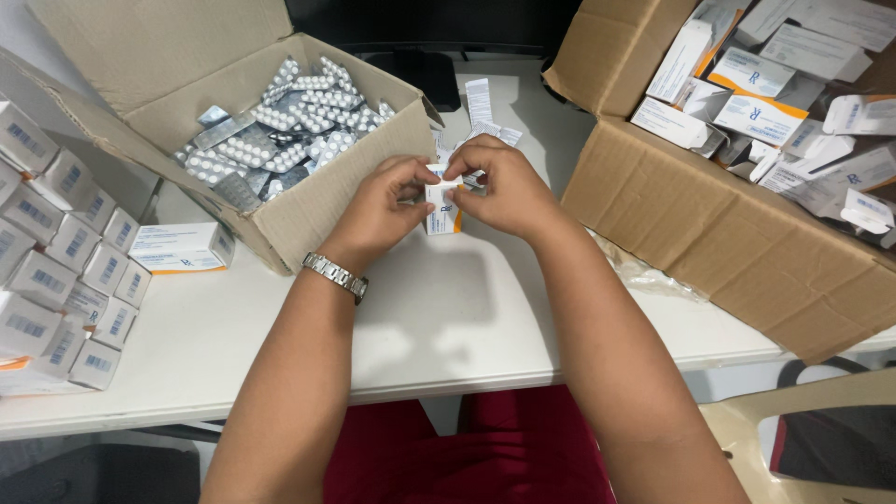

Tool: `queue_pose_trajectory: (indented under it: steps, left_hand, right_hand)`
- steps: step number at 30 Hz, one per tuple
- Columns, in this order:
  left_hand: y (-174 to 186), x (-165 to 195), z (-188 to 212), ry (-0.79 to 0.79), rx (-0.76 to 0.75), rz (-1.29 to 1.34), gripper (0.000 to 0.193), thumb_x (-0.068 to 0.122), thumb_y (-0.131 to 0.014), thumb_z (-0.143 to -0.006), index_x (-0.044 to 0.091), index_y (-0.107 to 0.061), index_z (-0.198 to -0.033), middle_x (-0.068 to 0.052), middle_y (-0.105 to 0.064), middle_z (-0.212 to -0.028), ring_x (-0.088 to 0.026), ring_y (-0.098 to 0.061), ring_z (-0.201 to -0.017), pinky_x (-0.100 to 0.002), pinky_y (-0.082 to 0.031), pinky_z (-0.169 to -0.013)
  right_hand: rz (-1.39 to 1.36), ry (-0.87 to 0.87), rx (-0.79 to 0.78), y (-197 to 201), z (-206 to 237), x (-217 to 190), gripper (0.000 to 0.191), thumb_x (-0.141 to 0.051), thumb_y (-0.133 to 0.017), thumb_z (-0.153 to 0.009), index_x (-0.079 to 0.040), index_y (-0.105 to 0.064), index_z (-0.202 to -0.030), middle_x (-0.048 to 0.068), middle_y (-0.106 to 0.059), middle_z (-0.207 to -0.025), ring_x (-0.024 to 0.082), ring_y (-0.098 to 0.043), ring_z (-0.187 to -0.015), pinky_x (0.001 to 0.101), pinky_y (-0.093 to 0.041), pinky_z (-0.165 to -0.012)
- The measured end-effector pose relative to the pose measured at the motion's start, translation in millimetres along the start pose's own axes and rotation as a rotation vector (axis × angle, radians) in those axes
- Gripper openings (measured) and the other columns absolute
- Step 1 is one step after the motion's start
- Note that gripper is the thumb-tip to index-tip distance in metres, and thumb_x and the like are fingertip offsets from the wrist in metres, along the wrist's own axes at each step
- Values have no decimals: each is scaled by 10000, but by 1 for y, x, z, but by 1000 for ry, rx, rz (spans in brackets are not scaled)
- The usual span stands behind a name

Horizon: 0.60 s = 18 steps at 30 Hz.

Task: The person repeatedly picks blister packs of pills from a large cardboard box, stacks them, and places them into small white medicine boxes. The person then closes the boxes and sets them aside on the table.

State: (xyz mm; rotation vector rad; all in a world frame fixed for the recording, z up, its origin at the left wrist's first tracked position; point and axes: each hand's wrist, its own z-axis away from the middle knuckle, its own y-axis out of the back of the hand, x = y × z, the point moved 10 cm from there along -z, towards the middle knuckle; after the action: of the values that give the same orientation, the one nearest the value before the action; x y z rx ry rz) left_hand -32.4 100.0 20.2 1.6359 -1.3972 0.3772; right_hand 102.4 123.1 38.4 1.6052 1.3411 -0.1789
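Both grips closed on one small white carton.
We note left hand and right hand pinching it above the white surface, between two cardboard boxes.

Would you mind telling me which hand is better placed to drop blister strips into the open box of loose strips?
Probably the left hand: it sits right beside the box of blister strips, while the right hand, also gripping the small carton, is farther away.

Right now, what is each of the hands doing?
Left hand: closed on the small white carton.
Right hand: pinching the same carton's top.
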Motion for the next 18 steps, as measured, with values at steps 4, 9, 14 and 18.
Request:
queue_pose_trajectory:
  steps: [4,9,14,18]
  left_hand:
    - [-1,-25,2,235,19,155,418,-25,-729,-834,92,-551,-1194,-65,-558,-1283,-218,-644,-1210,-354,-589,-949]
    - [1,-27,1,266,61,160,612,-2,-739,-824,137,-369,-1291,-73,-549,-1254,-224,-666,-1180,-342,-612,-911]
    - [-3,-17,2,172,-3,-56,375,20,-743,-904,92,-512,-1191,-92,-564,-1245,-236,-675,-1086,-368,-609,-882]
    - [-3,-19,1,161,45,-54,528,27,-797,-764,91,-483,-1183,-70,-514,-1227,-208,-563,-1134,-377,-557,-849]
  right_hand:
    - [24,-4,-9,-2,-1,0,226,-37,-814,-792,-90,-696,-977,30,-635,-1109,184,-666,-1015,340,-564,-828]
    - [-35,-62,-7,-2,-2,3,313,-47,-813,-770,-99,-613,-1005,0,-628,-1094,155,-678,-1029,322,-561,-817]
    - [49,4,-22,-4,-1,2,255,-42,-831,-794,-105,-695,-1000,30,-623,-1098,191,-660,-1029,336,-567,-868]
    - [22,26,-1,-3,0,9,251,-49,-816,-797,-98,-704,-1016,39,-621,-1119,196,-672,-1048,341,-567,-864]
